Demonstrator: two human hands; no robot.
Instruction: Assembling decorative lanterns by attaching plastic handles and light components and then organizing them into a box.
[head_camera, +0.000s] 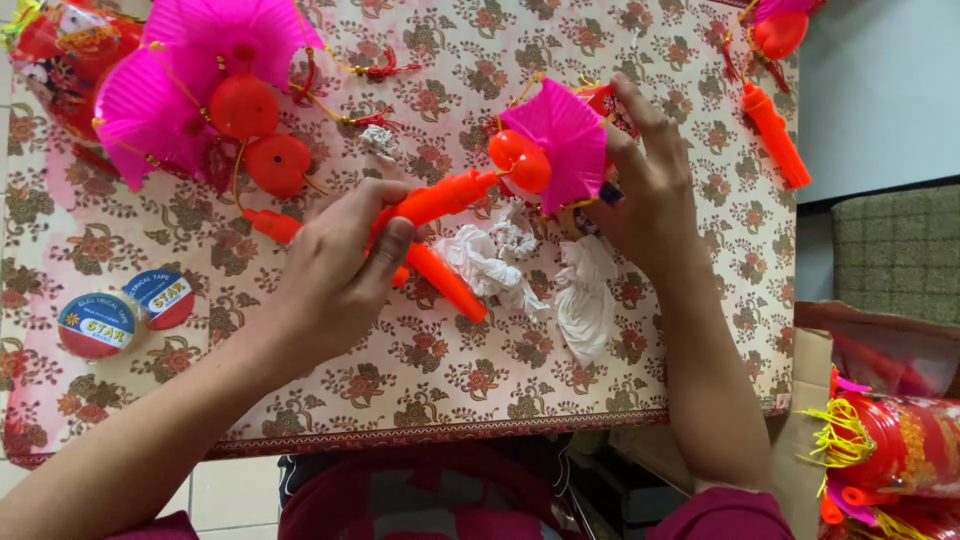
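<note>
Forearms come up from the bottom edge, both hands over a floral-cloth table (420, 370).

Left hand (335, 275): closed around an orange handle (435, 200), thumb on top. That handle runs up-right to the orange cap (520, 160) of a pink paper lantern (565, 145) and looks attached to it; can't tell if it's fully seated. A second orange stick (445, 282) lies under the left fingers, angled down-right, loose end free on the table.

Right hand (650, 185): fingers curled round the far side of the lantern, pinching it and steadying it just above the cloth. Something dark and small shows at the fingertips; too small to tell what.

Progress, as a judgement:
- Done: lantern fan opened, cap on, one handle meeting the cap.
- In hand: joining or adjusting handle at the cap.
- Left: the second stick isn't joined to anything visible.

Around:
- White crumpled wrapping (585, 295) just below the lantern, between the hands.
- Top left: pile of pink lanterns (200, 60) with orange caps and cords, apparently assembled, well apart from the hands.
- Top right: another lantern with handle (775, 130) near the table edge.
- Two tape rolls (125, 310) left, untouched.
- Bottom right: box of red-and-yellow lanterns (880, 440), off the table.
</note>
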